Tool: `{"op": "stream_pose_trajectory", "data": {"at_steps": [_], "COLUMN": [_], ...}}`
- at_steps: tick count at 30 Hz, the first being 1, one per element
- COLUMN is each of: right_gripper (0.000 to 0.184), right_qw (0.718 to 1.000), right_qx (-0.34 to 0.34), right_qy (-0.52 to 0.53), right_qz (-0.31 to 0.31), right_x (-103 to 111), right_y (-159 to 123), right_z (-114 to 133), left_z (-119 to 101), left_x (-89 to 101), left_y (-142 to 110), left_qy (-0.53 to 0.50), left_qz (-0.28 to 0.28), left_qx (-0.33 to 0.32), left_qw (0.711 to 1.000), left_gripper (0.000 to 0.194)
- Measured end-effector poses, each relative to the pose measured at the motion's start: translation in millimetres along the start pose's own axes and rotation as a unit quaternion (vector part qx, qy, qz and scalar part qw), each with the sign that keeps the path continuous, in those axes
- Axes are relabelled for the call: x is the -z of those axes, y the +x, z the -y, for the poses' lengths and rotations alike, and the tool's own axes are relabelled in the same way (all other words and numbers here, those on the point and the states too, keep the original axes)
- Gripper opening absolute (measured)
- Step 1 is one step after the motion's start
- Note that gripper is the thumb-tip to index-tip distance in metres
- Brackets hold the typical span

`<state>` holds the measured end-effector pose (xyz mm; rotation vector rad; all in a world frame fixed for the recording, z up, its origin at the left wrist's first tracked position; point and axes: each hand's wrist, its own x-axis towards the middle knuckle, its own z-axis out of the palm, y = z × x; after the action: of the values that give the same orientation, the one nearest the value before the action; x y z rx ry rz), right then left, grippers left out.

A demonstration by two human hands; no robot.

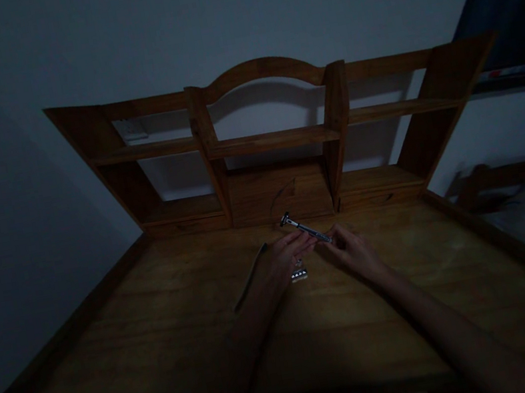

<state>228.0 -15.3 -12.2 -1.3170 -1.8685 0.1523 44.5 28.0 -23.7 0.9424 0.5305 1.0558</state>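
Razor [305, 228] held tilted by 2 hands | handle end pinched in right hand [352, 250], middle supported on left hand's fingers [292, 249] | above wooden tabletop [367, 327]

Bare tabletop [439, 274] lies open at right; the wooden shelf unit [270, 141] blocks passage along the back.

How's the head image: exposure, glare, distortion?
Head view: dim overall; left forearm sinks into shadow; faint sheen on the desk's right side; wide-angle stretch seems to splay the shelf unit; razor outline readable, fine detail too dark to judge focus.
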Motion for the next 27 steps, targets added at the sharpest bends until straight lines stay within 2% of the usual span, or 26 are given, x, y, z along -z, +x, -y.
{"op": "stream_pose_trajectory", "data": {"at_steps": [18,27], "right_gripper": [0.019,0.018], "right_qw": [1.0,1.0], "right_qx": [-0.002,0.001], "right_qy": [0.004,-0.001], "right_qz": [-0.006,-0.009], "right_x": [-1.5,-1.2], "right_y": [-0.8,-0.6], "right_z": [-1.2,0.5], "left_z": [-5.9,-6.8], "left_x": [-0.7,-1.0], "left_y": [-1.5,0.1], "left_qy": [0.088,0.096], "left_qz": [0.023,-0.012], "left_qx": [-0.004,-0.007], "left_qw": [0.996,0.995], "left_gripper": [0.035,0.034]}}
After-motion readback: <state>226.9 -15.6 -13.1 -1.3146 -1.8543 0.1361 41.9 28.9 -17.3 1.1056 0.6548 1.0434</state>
